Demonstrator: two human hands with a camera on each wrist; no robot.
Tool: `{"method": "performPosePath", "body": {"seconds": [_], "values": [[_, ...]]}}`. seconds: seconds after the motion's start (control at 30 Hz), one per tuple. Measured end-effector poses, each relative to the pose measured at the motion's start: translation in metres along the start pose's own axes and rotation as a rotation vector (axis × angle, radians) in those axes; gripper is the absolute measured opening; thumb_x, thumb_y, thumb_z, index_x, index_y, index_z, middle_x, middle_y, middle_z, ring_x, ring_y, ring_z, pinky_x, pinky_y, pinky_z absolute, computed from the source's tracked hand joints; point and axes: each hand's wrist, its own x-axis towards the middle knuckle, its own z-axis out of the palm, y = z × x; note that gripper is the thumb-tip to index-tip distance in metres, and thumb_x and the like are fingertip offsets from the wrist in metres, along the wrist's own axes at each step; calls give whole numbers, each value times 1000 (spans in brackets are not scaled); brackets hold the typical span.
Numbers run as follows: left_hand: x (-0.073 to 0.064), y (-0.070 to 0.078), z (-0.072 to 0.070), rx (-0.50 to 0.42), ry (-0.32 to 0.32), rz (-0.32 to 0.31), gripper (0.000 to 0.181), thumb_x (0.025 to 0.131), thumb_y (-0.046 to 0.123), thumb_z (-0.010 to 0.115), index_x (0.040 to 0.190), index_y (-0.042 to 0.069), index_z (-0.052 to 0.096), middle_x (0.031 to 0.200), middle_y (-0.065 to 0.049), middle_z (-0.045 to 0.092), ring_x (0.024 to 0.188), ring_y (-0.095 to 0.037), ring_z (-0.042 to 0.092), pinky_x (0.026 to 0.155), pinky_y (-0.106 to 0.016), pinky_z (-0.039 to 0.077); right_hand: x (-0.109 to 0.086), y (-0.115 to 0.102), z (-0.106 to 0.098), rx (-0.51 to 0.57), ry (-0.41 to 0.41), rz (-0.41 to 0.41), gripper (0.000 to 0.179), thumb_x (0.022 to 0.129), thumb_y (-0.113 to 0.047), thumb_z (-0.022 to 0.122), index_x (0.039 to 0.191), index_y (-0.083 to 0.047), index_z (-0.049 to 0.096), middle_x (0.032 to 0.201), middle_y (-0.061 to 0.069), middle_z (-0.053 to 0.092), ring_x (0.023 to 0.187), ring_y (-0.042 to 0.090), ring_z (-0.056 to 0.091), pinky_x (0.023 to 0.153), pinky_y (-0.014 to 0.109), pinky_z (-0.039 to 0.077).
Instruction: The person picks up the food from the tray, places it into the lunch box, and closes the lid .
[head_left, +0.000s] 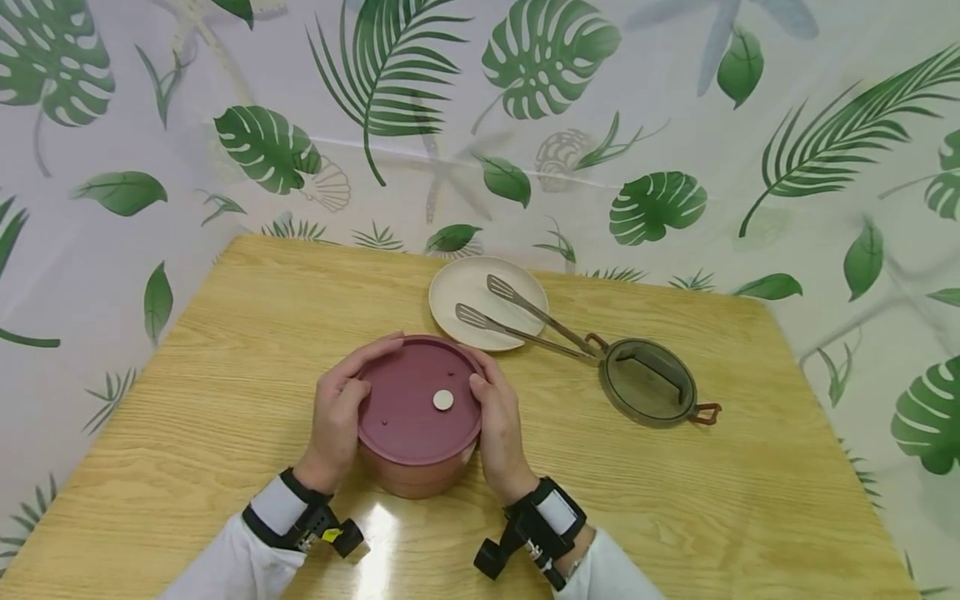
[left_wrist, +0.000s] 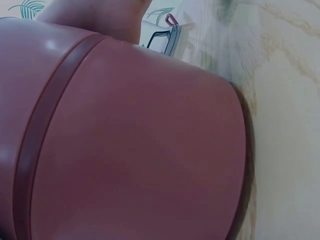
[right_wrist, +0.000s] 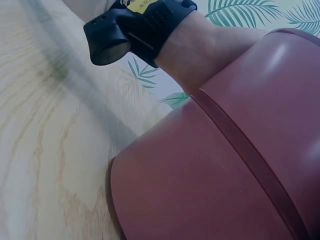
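Both hands hold a round maroon lidded container (head_left: 420,417) near the front middle of the wooden table. A white round button and two tiny bumps mark its flat top. My left hand (head_left: 337,412) wraps the left side, thumb on the rim. On the right side, my right hand (head_left: 498,421) grips it the same way, its thumb also at the rim. Seen from the left wrist, the container's smooth wall (left_wrist: 145,135) carries a darker band and its base is at the tabletop. The right wrist view shows the wall (right_wrist: 200,175) and band from the other side.
Behind the container lies a cream plate (head_left: 465,275). Slotted utensil ends (head_left: 501,287) lie over the plate, their long handles converging toward a shallow pan (head_left: 648,383) with a see-through lid and reddish side handles. A leaf-patterned cloth (head_left: 420,200) hangs behind the table (head_left: 247,333).
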Motion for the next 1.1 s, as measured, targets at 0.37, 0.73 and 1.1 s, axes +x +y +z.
{"method": "performPosePath", "body": {"seconds": [0.37,0.73,1.1], "values": [[0,-1,-2,7,-3,1,51,81,-2,25,117,7,59,128,-6,53,121,-23,41,101,-36,36,0,-1,1,-15,-6,7,39,96,-13,28,132,-3,40,128,17,47,118,22,42,102,40,33],[0,-3,-1,9,6,5,50,81,-1,25,117,6,59,127,-7,54,121,-24,42,101,-37,36,0,0,1,-5,5,6,40,96,-12,28,132,-1,40,128,18,47,117,23,42,101,39,33],[-1,10,-4,-18,-45,-44,51,86,0,24,133,6,44,132,-14,47,120,-25,42,100,-33,36,0,0,0,-9,-12,13,40,97,-13,28,133,-1,38,130,17,46,119,22,41,102,40,32]]}}
